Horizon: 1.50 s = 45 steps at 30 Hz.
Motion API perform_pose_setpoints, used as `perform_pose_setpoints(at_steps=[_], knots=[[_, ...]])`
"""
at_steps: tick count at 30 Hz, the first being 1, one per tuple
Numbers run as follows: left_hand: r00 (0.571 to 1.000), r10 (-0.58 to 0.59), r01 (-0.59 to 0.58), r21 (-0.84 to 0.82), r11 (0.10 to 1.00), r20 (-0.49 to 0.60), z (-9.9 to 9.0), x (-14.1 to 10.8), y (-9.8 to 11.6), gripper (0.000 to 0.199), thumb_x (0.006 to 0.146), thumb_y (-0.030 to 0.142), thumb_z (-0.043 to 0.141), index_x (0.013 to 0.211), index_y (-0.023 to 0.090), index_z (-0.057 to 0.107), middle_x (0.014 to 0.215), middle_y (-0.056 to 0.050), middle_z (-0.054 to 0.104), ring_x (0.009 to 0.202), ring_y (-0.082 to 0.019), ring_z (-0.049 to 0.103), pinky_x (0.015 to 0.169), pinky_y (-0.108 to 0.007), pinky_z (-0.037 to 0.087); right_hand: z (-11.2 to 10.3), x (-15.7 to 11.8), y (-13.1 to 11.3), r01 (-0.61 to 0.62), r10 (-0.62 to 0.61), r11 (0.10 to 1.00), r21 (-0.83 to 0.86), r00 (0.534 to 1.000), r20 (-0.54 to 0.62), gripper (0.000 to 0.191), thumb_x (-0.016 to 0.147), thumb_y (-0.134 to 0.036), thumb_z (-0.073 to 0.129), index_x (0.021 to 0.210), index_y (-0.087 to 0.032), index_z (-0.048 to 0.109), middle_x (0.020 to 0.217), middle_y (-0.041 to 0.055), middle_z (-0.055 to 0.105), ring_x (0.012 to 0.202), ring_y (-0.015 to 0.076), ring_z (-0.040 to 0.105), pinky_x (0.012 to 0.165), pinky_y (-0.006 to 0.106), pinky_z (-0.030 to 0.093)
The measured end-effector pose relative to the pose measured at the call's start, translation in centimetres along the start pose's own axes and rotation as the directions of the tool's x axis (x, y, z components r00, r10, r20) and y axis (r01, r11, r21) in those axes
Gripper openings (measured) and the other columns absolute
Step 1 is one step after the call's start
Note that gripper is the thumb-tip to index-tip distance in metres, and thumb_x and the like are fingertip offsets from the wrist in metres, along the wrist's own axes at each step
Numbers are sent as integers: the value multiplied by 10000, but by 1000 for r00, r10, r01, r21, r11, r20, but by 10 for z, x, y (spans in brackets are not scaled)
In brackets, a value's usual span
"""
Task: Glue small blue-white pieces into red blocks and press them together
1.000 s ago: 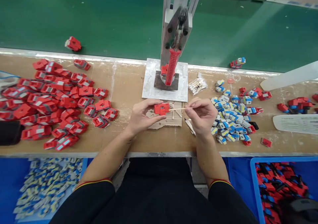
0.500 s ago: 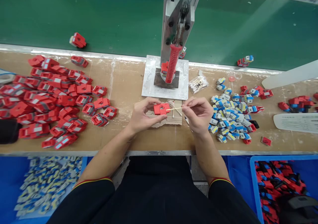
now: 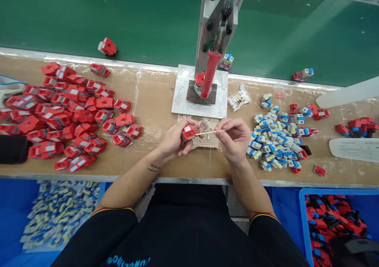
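Note:
My left hand (image 3: 177,139) is closed around a red and grey plastic toy vehicle piece (image 3: 188,133), its recessed side facing up and to the right. Between the thumb and fingertips of my right hand (image 3: 233,139) is a thin cotton swab (image 3: 205,133), pinched near its right end. Its left tip meets the right side of the red piece. Below and behind the swab lies a scrap of cardboard (image 3: 204,142) with a small clear round dish (image 3: 204,126) on it. The contents of the dish are hard to make out.
A lever press (image 3: 207,75) with a red handle stands just beyond my hands. Red pieces (image 3: 79,117) are heaped left, white-and-blue pieces (image 3: 271,137) right. A bag of cotton swabs (image 3: 239,99) lies beside the press. Blue bins (image 3: 302,219) flank me below the bench edge.
My left hand has turned the red piece over, from its plain holed face to its grey-edged recessed side. The swab tip stays at the piece. Pieces on the green surface have shifted right.

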State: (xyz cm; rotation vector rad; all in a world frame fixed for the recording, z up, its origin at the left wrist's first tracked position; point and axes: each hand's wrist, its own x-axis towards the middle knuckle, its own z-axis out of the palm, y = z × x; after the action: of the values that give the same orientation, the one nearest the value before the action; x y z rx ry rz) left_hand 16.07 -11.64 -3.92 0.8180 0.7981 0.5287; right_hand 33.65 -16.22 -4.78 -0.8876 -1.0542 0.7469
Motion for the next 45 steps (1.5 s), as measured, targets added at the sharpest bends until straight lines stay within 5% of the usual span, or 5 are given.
perform_pose_setpoints(at_steps=[8, 23, 45], knots=[[999, -42, 42, 37, 998, -20, 8, 1, -3, 733, 954, 872, 359, 888, 184, 601, 655, -42, 724, 287, -70, 401, 333, -223, 216, 6, -4, 1, -34, 39, 989, -146, 999, 30, 360, 853, -492, 848, 796, -243, 595, 711, -5, 710, 630, 149, 669, 561, 294, 505], [997, -74, 75, 21, 997, -31, 9, 1, -3, 735, 958, 872, 358, 863, 184, 599, 578, -23, 680, 281, -80, 405, 332, -208, 213, 9, -9, 6, -21, 33, 986, -166, 997, 74, 279, 884, -429, 832, 827, -241, 634, 735, -5, 727, 614, 136, 642, 569, 293, 492], [992, 54, -36, 156, 987, -116, 4, -2, -3, 735, 915, 895, 423, 924, 187, 621, 687, -47, 744, 315, -79, 460, 350, -224, 293, 0, -4, -7, 300, -260, 875, -380, 953, 154, 153, 877, -163, 782, 853, -280, 687, 729, -10, 768, 605, 179, 676, 532, 336, 496]])
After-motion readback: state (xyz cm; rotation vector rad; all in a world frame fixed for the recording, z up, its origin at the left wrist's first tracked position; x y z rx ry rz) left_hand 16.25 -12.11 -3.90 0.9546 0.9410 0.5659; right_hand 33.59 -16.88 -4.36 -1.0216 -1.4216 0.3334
